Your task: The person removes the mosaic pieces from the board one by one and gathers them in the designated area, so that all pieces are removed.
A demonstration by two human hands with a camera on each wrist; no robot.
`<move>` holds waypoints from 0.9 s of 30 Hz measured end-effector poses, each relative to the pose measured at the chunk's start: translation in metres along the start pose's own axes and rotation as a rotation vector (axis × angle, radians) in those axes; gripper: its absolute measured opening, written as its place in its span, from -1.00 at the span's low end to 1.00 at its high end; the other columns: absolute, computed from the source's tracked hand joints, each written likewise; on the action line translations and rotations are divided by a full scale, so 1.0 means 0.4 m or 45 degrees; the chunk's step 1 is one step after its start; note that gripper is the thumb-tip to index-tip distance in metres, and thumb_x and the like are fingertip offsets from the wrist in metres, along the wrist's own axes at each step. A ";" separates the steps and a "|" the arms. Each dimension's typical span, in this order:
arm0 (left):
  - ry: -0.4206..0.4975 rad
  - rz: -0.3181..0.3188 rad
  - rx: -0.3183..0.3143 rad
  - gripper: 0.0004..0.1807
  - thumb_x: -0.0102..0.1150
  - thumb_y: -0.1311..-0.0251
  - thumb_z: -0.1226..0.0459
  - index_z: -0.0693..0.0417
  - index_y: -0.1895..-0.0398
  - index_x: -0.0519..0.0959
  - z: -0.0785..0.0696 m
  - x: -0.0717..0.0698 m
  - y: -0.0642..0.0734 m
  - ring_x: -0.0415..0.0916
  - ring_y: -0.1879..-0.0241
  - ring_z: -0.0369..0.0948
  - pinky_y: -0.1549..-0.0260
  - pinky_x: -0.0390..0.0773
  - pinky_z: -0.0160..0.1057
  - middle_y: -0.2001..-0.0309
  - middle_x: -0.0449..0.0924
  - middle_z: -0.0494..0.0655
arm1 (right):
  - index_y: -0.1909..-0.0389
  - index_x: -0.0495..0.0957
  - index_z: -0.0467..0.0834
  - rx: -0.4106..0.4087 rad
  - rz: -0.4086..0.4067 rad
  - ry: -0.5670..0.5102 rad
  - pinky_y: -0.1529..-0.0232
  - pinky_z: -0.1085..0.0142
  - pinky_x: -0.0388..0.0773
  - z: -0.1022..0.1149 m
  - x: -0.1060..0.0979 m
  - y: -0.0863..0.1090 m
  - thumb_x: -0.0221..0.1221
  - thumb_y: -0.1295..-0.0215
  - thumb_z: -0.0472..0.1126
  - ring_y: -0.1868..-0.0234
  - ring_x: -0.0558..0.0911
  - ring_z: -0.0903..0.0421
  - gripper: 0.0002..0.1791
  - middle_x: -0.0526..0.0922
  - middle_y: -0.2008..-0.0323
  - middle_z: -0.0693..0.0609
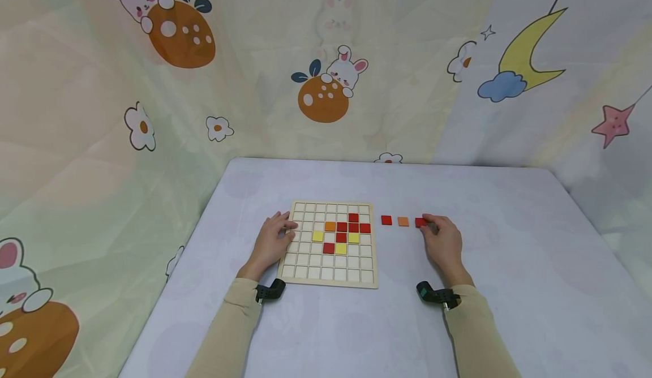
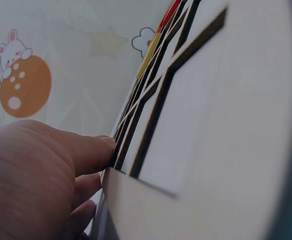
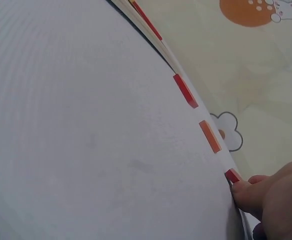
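A square wooden grid board (image 1: 331, 280) lies on the table with red, yellow and orange square tiles in some of its cells. At its left edge my left hand (image 1: 270, 242) holds the frame; in the left wrist view the thumb (image 2: 93, 152) reaches onto the rim and the other fingers are bent beside it. To the right of the board lie a red tile (image 1: 386, 220) and an orange tile (image 1: 403, 221) in a row. At the row's right end my right hand (image 1: 444, 248) pinches another red tile (image 3: 232, 176) at table level, its fingertips covering part of it.
The white table (image 1: 509, 253) stretches out around the board and tiles. Behind and to the left hangs a cartoon-print curtain (image 1: 265, 84) along the table's edges. Both wrists carry a black camera (image 1: 272, 290) on a strap.
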State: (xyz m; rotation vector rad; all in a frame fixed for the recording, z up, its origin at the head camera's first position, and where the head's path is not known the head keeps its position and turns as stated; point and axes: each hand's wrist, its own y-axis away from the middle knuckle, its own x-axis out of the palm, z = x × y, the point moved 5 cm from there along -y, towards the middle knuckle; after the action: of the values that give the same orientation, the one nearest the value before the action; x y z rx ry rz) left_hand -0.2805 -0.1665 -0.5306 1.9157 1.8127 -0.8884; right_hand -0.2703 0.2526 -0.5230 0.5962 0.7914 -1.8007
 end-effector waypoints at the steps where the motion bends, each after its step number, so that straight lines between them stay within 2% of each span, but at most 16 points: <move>1: -0.001 0.001 0.000 -0.79 0.20 -0.28 0.35 0.11 0.05 0.66 0.000 0.000 0.000 0.03 -0.48 0.01 -0.53 -0.17 -0.02 -0.39 0.32 0.08 | -0.14 0.56 -0.27 0.003 0.004 0.004 -0.15 -0.11 0.51 0.000 0.001 0.000 0.18 -0.33 -0.35 -0.11 0.52 -0.21 -0.64 0.57 -0.05 -0.24; 18: 0.003 -0.006 0.005 -0.80 0.19 -0.29 0.35 0.10 0.06 0.66 0.001 0.000 0.000 0.02 -0.49 0.00 -0.53 -0.17 -0.02 -0.39 0.33 0.06 | -0.20 0.51 -0.22 0.007 0.024 -0.018 -0.20 -0.10 0.50 -0.001 0.005 -0.002 0.16 -0.37 -0.32 -0.15 0.49 -0.17 -0.61 0.57 -0.05 -0.18; 27: 0.011 -0.006 0.003 -0.80 0.20 -0.28 0.35 0.09 0.06 0.66 0.001 0.001 -0.001 0.03 -0.49 -0.01 -0.53 -0.17 -0.03 -0.38 0.33 0.06 | -0.17 0.54 -0.21 0.081 -0.013 -0.090 -0.21 -0.09 0.50 0.004 -0.001 0.005 0.13 -0.40 -0.22 -0.15 0.49 -0.16 -0.64 0.57 -0.05 -0.17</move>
State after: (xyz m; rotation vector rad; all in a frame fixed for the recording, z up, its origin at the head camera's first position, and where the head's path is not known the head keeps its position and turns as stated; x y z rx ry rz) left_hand -0.2810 -0.1666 -0.5310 1.9200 1.8225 -0.8855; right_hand -0.2684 0.2509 -0.5221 0.5673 0.6922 -1.8521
